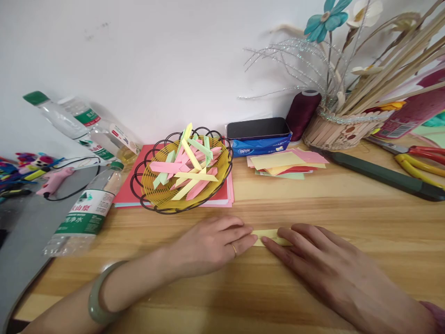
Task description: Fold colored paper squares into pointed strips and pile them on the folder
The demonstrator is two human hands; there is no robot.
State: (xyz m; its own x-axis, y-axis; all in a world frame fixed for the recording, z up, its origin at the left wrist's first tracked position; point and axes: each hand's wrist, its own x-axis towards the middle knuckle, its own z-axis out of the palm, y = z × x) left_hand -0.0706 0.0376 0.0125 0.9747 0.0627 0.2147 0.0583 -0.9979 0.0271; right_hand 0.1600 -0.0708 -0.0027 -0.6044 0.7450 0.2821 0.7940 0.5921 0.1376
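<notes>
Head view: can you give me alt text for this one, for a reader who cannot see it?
Both hands press flat on a yellow paper strip on a wooden table, the left hand and right hand meeting fingertip to fingertip. Behind them a wire basket holds folded coloured strips, beside a stack of coloured paper and water bottles.

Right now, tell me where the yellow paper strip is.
The yellow paper strip lies flat on the wooden table, near its front edge, pressed between the fingertips of the left hand and right hand.
</notes>
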